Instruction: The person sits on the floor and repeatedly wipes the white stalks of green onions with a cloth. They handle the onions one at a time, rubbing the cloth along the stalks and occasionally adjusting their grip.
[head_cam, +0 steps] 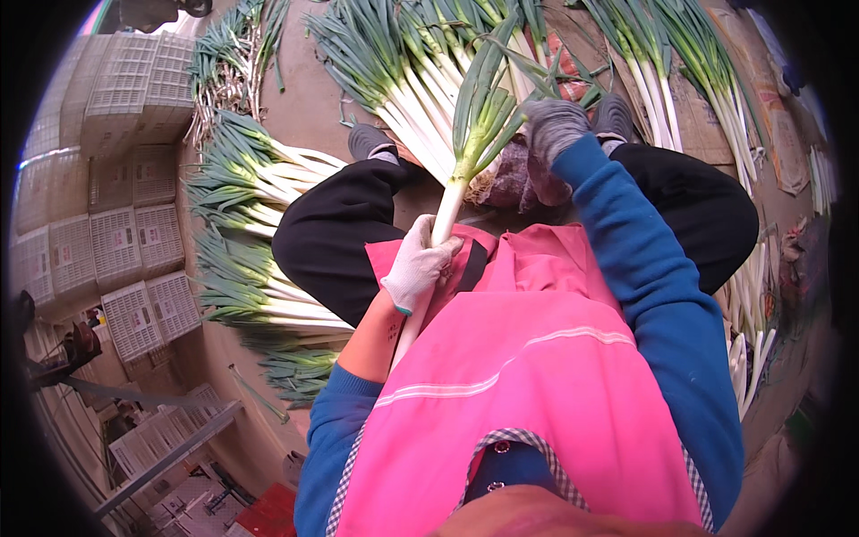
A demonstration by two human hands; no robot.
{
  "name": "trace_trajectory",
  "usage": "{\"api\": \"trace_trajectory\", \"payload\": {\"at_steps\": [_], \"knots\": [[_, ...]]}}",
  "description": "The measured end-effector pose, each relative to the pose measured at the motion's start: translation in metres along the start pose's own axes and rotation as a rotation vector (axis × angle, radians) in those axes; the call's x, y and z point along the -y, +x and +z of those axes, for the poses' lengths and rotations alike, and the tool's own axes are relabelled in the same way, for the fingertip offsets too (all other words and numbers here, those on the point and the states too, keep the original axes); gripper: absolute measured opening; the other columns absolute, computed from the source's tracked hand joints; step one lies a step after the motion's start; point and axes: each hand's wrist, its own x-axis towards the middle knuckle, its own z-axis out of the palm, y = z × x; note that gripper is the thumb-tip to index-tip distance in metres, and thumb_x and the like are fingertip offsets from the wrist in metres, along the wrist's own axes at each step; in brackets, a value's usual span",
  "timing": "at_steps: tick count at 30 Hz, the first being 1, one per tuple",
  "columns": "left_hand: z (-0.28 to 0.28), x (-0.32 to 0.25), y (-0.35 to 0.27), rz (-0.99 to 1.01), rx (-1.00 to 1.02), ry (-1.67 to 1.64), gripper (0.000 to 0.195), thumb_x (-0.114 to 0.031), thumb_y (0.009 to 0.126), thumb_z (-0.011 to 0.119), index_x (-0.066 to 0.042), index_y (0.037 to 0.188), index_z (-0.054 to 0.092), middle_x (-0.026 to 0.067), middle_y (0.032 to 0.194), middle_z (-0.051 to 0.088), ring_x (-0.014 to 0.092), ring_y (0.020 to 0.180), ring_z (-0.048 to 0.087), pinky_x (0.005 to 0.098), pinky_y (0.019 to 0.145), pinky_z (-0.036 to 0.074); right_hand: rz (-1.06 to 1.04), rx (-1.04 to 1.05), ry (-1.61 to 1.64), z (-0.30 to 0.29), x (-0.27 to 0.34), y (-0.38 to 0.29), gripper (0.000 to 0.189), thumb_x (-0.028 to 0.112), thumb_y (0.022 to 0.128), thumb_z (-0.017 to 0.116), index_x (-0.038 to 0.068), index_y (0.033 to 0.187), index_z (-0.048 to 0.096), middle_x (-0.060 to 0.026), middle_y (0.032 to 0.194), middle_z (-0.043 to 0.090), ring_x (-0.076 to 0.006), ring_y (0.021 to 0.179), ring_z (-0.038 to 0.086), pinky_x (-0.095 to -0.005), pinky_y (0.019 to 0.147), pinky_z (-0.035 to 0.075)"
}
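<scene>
My left hand (421,262), in a white knit glove, is closed around the white shaft of a large leek-like green onion (451,201). The stalk slants up and away from my lap, its green leaves fanning at the far end. My right hand (556,131), in a grey striped glove, is curled beside those leaves, and its fingertips are hidden from me. Loose green leaves (590,94) show just past it. Beyond the held stalk lies a thick pile of similar green onions (416,101), white ends pointing towards me. A purplish cloth-like bundle (507,178) sits below my right hand.
More green onions lie in bunches at left (268,181) and at far right (715,87). An untidy heap with roots (231,87) is at the upper left. Stacked white plastic crates (117,245) line the left side. A metal rail (168,460) crosses the lower left.
</scene>
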Motion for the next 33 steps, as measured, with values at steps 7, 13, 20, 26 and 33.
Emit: {"api": "trace_trajectory", "payload": {"at_steps": [7,13,20,26,33], "knots": [[-0.016,-0.063,-0.013,0.124,-0.051,-0.185,0.025,-0.017,0.088,0.059,-0.002,0.101,0.044,0.0011,0.070,0.048,0.005,0.045,0.042,0.0180,0.038,0.035,-0.149,0.105,0.288,0.028,-0.027,-0.010,0.037,0.037,0.082,0.064,0.005,0.100,0.065,-0.0120,0.090,0.067,-0.0299,0.090,0.063,-0.0350,0.086,0.046],[-0.055,-0.134,0.049,0.421,-0.153,-0.204,0.026,-0.019,0.087,0.061,-0.002,0.093,0.043,0.0041,0.071,0.050,0.007,0.049,0.045,0.0209,0.039,0.037,0.195,0.843,1.781,0.011,0.062,-0.016,0.041,0.037,0.093,0.051,0.004,0.117,0.054,-0.0104,0.092,0.064,-0.0118,0.068,0.058,-0.0261,0.054,0.048],[-0.054,-0.168,0.133,0.586,-0.349,-0.578,0.023,-0.013,0.086,0.062,-0.006,0.093,0.041,0.0043,0.070,0.050,0.010,0.051,0.048,0.0235,0.040,0.039,0.116,0.563,1.891,-0.004,0.129,-0.034,0.029,0.031,0.089,0.060,0.006,0.103,0.056,-0.0052,0.075,0.060,-0.0139,0.055,0.056,-0.0295,0.048,0.048],[-0.068,-0.164,0.161,0.420,-0.253,-0.821,0.013,-0.005,0.084,0.059,-0.004,0.083,0.046,0.0042,0.066,0.048,0.014,0.048,0.044,0.0292,0.041,0.038,0.179,0.614,1.767,-0.012,0.100,-0.064,0.019,0.021,0.088,0.061,0.005,0.095,0.052,-0.0015,0.059,0.049,-0.0087,0.040,0.044,-0.0229,0.035,0.036],[-0.083,-0.145,0.178,0.369,-0.322,-0.889,0.023,-0.025,0.091,0.057,-0.004,0.089,0.049,0.0058,0.068,0.048,0.016,0.048,0.044,0.0310,0.043,0.040,0.183,0.490,1.369,-0.005,0.061,-0.123,0.024,0.018,0.083,0.067,0.004,0.097,0.055,-0.0021,0.063,0.054,-0.0089,0.049,0.050,-0.0245,0.042,0.041]]}}
